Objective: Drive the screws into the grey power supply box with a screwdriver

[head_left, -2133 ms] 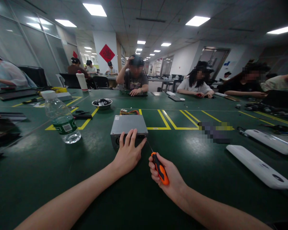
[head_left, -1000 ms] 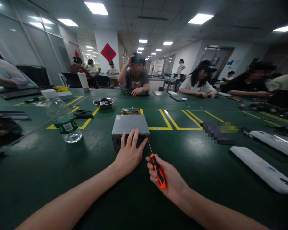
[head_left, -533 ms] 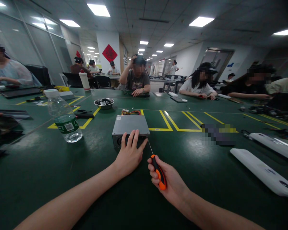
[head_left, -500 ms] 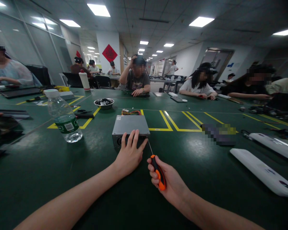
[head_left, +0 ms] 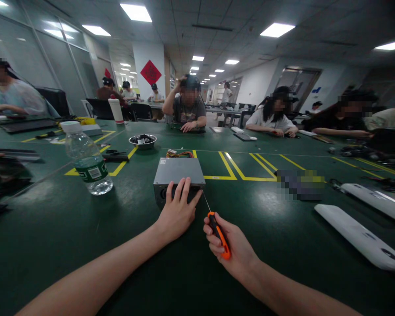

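A grey metal computer power supply [head_left: 179,170] rests on the green table, its coloured cables [head_left: 179,154] bunched behind it. My left hand [head_left: 177,208] lies with spread fingers against the near face and front edge of the box, covering part of that face. In my right hand [head_left: 233,245] is an orange and black screwdriver [head_left: 220,235], fingers wrapped round its handle. The thin shaft points up and left to the near right corner of the power supply, by my left index finger. Whether the tip sits in a screw is too small to tell.
Left of the box stand a water bottle [head_left: 91,164] and a metal bowl [head_left: 142,141] of small dark parts. White flat devices [head_left: 360,235] lie at the right. Yellow tape [head_left: 228,166] marks the tabletop. Several people sit around the table, one person [head_left: 188,105] directly opposite.
The screwdriver handle has turned in my right hand and shifted slightly to the right. My left hand and the power supply stay in place.
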A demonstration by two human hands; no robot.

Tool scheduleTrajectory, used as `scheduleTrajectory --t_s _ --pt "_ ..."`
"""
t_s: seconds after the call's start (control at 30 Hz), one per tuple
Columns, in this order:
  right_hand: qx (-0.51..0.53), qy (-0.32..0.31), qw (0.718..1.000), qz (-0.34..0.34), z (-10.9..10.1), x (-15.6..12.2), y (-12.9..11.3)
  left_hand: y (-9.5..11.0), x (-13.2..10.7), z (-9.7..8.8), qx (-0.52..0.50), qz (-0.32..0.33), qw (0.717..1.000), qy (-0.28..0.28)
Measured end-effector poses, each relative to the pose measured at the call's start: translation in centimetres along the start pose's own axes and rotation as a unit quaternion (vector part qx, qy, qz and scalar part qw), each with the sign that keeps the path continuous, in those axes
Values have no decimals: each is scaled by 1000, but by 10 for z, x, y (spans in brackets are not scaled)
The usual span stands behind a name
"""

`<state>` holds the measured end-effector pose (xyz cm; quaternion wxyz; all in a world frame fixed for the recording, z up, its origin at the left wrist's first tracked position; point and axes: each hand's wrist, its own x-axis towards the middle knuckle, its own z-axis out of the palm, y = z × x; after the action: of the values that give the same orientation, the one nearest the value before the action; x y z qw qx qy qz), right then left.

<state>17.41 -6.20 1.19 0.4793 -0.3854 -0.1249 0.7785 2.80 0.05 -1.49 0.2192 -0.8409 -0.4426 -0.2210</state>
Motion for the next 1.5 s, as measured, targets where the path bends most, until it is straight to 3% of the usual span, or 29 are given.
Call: scheduleTrajectory --t_s 0.3,0.6,0.83,1.3,1.5 --pt "6 13 1000 4 2 -1 0 0 0 -1 2 2 1000 8" --pt "14 -28 1000 -2 -2 0 0 0 -1 0 -4 1 1000 6" --pt "8 4 1000 0 0 0 -2 0 0 -2 -5 5 1000 0" --pt "-1 -3 1000 -6 -4 3 -1 1 0 -2 1 5 1000 -6" --pt "0 -37 999 -14 -5 3 -1 0 0 -3 -1 4 1000 -4"
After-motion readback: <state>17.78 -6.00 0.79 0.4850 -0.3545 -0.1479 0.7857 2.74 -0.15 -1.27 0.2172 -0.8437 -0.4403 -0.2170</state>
